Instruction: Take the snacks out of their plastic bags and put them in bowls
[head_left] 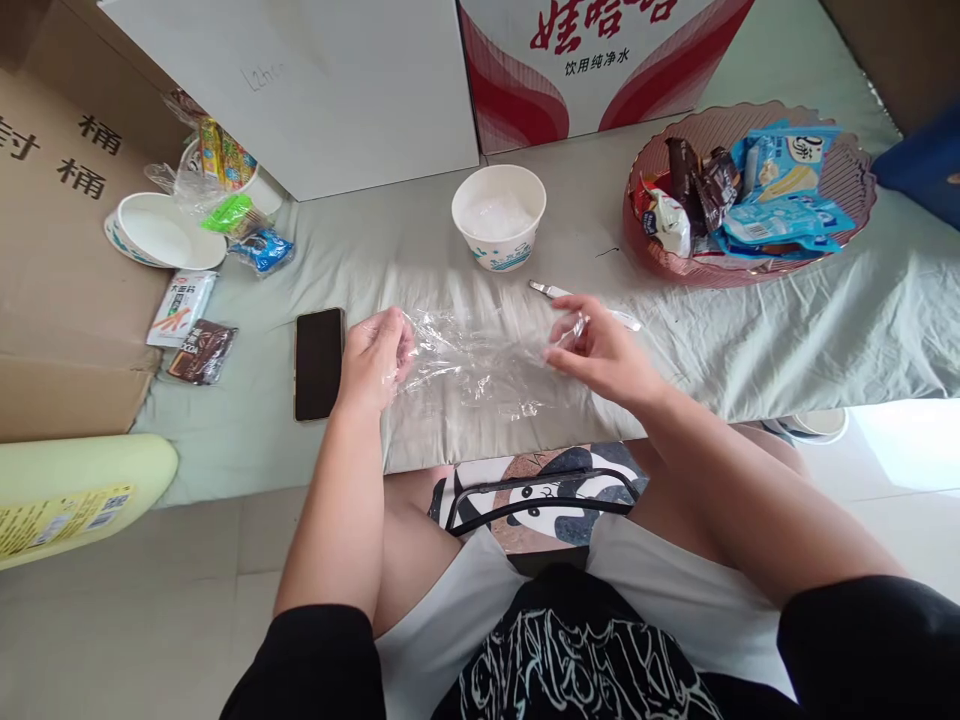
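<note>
A crumpled clear plastic bag (480, 360) is stretched just above the pale green cloth (787, 330) between both hands. My left hand (373, 357) grips its left end, next to a black phone (319, 362) lying flat. My right hand (596, 347) pinches the bag's right end with thumb and fingers. Just beyond the right hand lies a small silver and white tool (581, 302). Behind the bag stands a white paper bowl (499, 215) with clear plastic inside.
A pink basket (855, 180) of wrapped snacks stands at the back right. At the left are a bowl lid (154, 232), loose snack packets (201, 350) and a cardboard box (60, 250). White and red boxes (585, 60) line the back.
</note>
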